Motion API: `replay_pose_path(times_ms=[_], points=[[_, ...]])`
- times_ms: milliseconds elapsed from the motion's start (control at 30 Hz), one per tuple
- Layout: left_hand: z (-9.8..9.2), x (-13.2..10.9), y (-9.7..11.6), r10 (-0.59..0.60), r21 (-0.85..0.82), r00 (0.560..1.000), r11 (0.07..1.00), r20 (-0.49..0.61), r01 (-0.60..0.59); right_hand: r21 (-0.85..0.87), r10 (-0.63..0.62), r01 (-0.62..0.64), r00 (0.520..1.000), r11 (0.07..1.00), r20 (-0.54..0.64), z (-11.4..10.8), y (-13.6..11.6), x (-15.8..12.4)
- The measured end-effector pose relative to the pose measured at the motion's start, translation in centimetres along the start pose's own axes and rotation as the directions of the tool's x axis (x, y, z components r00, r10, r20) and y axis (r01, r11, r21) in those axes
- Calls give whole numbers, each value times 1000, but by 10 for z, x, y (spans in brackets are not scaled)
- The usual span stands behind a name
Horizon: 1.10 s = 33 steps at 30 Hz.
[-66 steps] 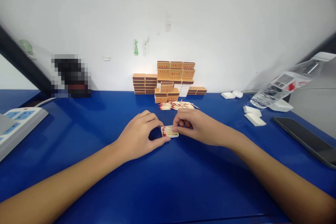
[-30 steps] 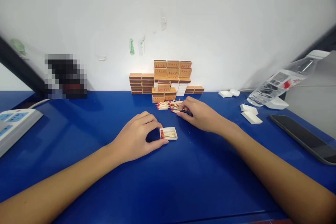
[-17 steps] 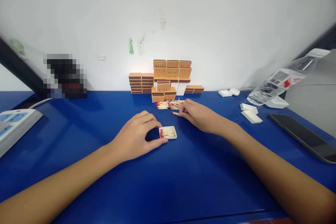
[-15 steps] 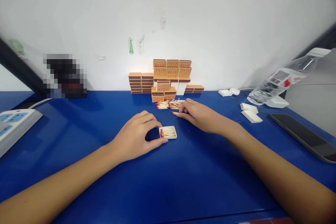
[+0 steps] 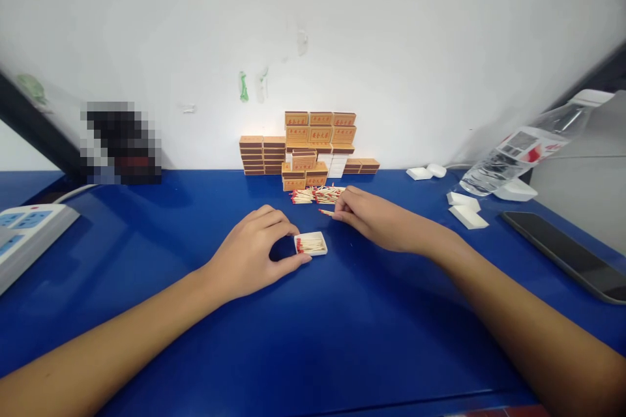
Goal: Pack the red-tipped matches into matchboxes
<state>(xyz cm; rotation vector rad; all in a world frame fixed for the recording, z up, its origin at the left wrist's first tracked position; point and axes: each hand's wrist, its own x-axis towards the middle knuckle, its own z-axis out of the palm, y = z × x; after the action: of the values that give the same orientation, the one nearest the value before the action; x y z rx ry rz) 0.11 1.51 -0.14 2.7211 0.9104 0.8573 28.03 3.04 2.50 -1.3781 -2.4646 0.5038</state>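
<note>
Between the thumb and fingers of my left hand (image 5: 257, 247) sits a small white matchbox tray (image 5: 320, 251), gripped at its left end. Red-tipped matches (image 5: 311, 245) lie lengthwise inside it, heads to the left. My right hand (image 5: 364, 216) is closed in a pinch on matches (image 5: 327, 212) whose red heads point left, just above the blue tabletop. How many it holds I cannot tell. Right behind those fingers is a loose pile of matches (image 5: 325, 194), partly hidden by the hand.
Stacked matchboxes (image 5: 320, 135) stand against the wall behind the pile, with lower stacks (image 5: 263, 155) at their left. White pieces (image 5: 467, 215), a tilted plastic bottle (image 5: 518, 146) and a phone (image 5: 562, 254) are on the right. A power strip (image 5: 34, 228) lies at the left edge.
The tray has shifted slightly left and away, and turned a little, in my left hand. My right hand stays at the pile, with fewer match heads showing past its fingertips.
</note>
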Motion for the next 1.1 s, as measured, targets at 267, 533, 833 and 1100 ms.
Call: replay_pose_path(times_ms=[267, 533, 833, 1100], points=[[1, -1, 1, 32, 53, 999, 998, -12, -32, -62, -86, 97, 984, 993, 157, 5, -37, -17], [1, 0, 5, 78, 83, 997, 994, -7, -77, -424, -237, 257, 966, 869, 99, 20, -52, -19], [1, 0, 3, 35, 54, 999, 998, 3, -35, -113, -5, 16, 995, 993, 99, -4, -32, -15], [0, -1, 3, 21, 37, 1000, 999, 13, -21, 9, 56, -60, 968, 998, 245, -13, -33, -15]])
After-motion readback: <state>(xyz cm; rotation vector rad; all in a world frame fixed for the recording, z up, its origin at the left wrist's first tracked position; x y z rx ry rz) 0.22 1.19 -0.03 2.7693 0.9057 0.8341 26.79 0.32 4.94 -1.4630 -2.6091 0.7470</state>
